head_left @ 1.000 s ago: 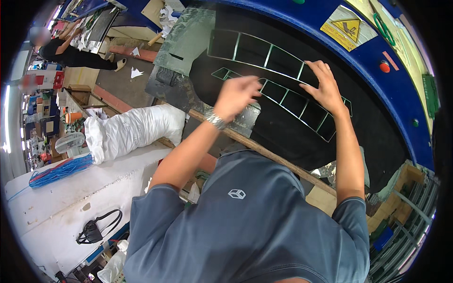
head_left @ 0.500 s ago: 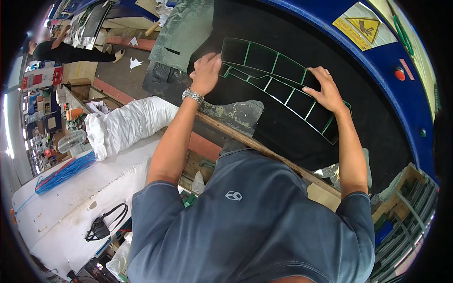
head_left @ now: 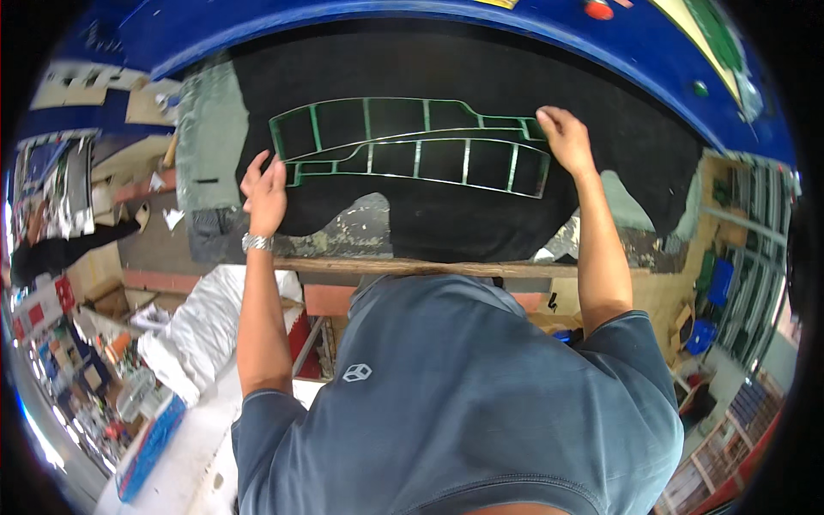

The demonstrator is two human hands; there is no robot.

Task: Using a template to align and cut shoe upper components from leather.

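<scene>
Two curved green-edged cutting dies, a far one and a near one, lie side by side on a black leather-like sheet. Crossbars split both frames into several cells. My left hand, with a metal watch at its wrist, has thumb and fingers at the left ends, where the dies meet. At the far die's right end, my right hand grips the narrow tip with its fingers. My right palm is turned down, and part of its grip is hidden.
A blue machine beam arches along the far side, with a red button on it. A wooden rail runs along the near edge. A white sack lies at the left, and another person stands at far left.
My view has turned, so the bench sits straighter. The dies now lie more level across the sheet. My right hand has shifted to the far die's narrow right tip; my left stays at the left end.
</scene>
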